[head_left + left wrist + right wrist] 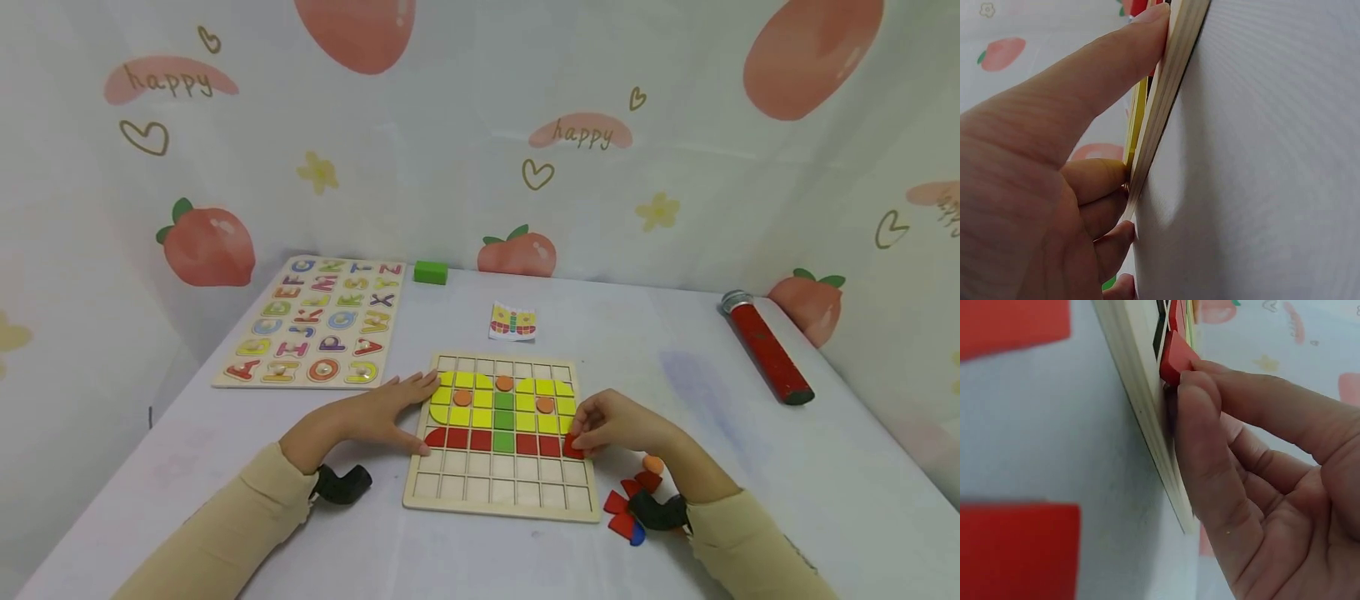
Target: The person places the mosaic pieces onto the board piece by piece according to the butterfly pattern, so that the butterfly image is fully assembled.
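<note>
A wooden grid board [502,485] lies mid-table, carrying yellow, green, red and orange tiles. Thumb and index finger of my right hand [618,425] pinch a red tile [1179,357] at the board's right edge, at the end of the red row. In the right wrist view the tile is tilted against the board. My left hand [382,414] rests along the board's left edge with fingers spread, the thumb near the rounded red tile [435,437]. In the left wrist view the thumb and fingertips touch the board's side [1159,119].
Loose red pieces [622,525], an orange disc [653,464] and a blue piece [637,534] lie under the right wrist. A small pattern card [513,322] stands behind the board. An alphabet board [300,383], a green block [431,272] and a red microphone [768,350] lie farther out.
</note>
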{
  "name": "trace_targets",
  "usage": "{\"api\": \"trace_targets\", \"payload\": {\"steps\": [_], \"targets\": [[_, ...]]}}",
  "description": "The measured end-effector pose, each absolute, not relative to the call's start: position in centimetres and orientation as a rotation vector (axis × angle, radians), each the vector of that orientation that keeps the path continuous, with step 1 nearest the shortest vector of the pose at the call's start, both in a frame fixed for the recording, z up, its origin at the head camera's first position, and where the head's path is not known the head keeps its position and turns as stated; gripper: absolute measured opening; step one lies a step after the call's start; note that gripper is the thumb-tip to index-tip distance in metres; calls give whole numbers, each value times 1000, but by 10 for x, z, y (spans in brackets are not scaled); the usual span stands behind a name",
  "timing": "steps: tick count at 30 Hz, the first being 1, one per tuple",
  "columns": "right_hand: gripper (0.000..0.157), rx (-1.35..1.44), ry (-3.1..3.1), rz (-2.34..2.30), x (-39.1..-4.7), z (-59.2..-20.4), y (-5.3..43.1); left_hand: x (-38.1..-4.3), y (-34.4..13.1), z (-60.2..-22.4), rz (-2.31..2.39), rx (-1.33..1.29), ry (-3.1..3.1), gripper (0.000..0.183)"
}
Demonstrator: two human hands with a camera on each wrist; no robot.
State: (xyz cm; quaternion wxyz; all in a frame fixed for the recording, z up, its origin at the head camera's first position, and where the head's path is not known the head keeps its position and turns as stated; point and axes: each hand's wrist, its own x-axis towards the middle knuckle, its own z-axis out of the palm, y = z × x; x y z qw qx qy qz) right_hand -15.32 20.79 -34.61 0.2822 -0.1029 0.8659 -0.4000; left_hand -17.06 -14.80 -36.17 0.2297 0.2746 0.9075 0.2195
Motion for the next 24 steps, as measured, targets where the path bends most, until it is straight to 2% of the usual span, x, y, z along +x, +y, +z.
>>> {"api": "trace_targets", "payload": {"steps": [24], "targets": [[12,-255,2453,-945,-150,-348,199,-171,-147,-361,614,760,2491,102]]}}
